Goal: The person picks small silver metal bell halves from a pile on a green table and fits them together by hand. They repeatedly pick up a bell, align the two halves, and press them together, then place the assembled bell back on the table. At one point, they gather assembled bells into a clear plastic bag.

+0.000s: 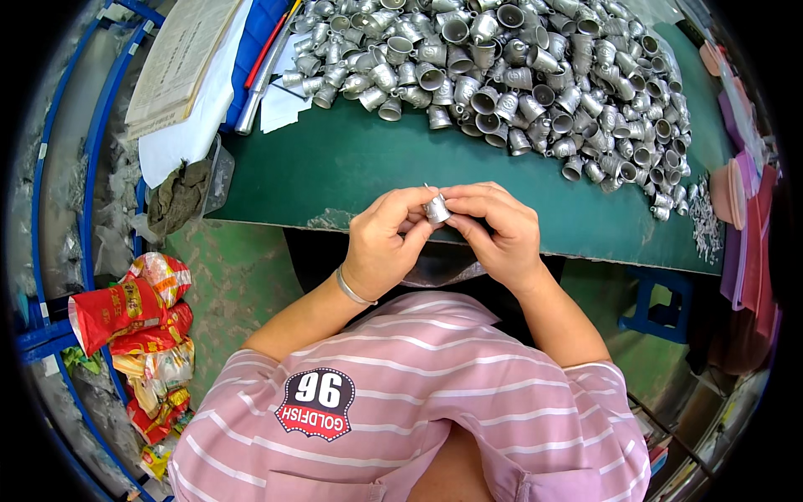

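A small silver metal bell point(436, 209) is held just over the near edge of the green table, its wide rim tilted down. Thumb and fingers of my left hand point(383, 238) pinch it from the left. From the other side, the fingertips of my right hand point(500, 230) are closed on it too. A thin pin-like bit sticks up from the bell's top. Whatever lies behind the fingers is hidden. Across the far part of the table spreads a large heap of similar silver bells point(502, 79).
Small whitish pieces point(707, 219) lie at the table's right end. A clear bin with a dark cloth point(178, 197), papers point(180, 63) and a red pen point(265, 52) are on the left. Red packets point(134, 309) sit by a blue rack; a blue stool point(658, 305) stands under the table.
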Motion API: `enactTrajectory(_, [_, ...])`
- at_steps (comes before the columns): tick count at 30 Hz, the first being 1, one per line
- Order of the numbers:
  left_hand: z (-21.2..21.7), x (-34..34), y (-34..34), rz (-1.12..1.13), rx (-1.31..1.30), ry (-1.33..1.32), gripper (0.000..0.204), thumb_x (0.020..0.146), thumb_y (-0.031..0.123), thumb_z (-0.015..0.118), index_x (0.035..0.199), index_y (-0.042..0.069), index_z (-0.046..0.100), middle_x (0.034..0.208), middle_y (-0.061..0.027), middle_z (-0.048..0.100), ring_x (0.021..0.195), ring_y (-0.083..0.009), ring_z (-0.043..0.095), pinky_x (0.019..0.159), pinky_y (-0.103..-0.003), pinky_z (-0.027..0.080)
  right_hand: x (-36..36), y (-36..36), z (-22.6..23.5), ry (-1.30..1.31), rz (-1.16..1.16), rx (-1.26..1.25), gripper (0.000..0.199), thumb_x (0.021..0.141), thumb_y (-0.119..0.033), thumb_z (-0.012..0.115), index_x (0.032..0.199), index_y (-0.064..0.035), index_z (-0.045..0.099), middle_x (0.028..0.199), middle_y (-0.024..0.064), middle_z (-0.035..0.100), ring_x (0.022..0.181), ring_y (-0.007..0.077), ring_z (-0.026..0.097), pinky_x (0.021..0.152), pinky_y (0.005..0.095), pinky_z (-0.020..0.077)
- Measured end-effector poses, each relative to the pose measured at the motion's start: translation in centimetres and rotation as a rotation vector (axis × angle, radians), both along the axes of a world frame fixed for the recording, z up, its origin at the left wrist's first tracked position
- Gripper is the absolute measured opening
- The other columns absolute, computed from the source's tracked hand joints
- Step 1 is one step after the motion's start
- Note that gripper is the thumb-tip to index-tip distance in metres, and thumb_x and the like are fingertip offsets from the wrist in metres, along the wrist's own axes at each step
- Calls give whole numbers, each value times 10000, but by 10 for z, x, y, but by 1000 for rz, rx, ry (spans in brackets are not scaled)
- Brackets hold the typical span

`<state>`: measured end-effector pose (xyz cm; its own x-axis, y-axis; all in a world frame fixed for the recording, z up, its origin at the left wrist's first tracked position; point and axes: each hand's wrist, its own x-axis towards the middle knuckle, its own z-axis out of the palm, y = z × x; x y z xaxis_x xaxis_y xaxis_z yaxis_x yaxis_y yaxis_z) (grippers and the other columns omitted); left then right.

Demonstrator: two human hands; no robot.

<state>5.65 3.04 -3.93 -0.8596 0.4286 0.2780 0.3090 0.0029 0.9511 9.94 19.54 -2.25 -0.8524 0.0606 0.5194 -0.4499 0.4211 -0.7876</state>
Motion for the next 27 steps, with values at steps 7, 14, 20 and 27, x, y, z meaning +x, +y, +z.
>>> enactTrajectory(7, [1, 3, -3, 17, -108, 154, 349, 763, -162, 626, 1085, -47, 559, 974, -118, 637, 856, -152, 660, 744, -256, 567, 1, 2, 2, -10, 33, -31, 204, 709, 54, 709, 897, -18, 675, 936, 118, 690, 821, 247, 663, 729, 319, 520])
enactTrajectory(14, [-1, 3, -3, 32, -117, 210, 343, 757, -147, 650, 1072, -35, 572, 958, -100, 630, 821, -129, 650, 715, -235, 561, 3, 4, 3, -51, 70, -59, 190, 720, 8, 730, 899, -16, 675, 961, 127, 683, 842, 248, 659, 742, 317, 520])
enactTrajectory(20, [13, 1, 1, -17, 8, 28, 352, 765, -65, 687, 1088, 16, 571, 952, -122, 633, 806, -166, 653, 679, -274, 568, 2, 7, 0, -108, 112, -106, 151, 725, 35, 697, 859, -19, 654, 958, 120, 675, 852, 248, 648, 753, 323, 514])
enactTrajectory(27, [16, -8, -19, -214, -9, 177, 295, 723, -24, 738, 986, 16, 611, 993, -121, 638, 871, -211, 638, 754, -310, 525, -1, 16, 15, -16, 95, 47, 179, 700, 84, 634, 841, -26, 638, 1018, 130, 645, 888, 247, 624, 740, 320, 505])
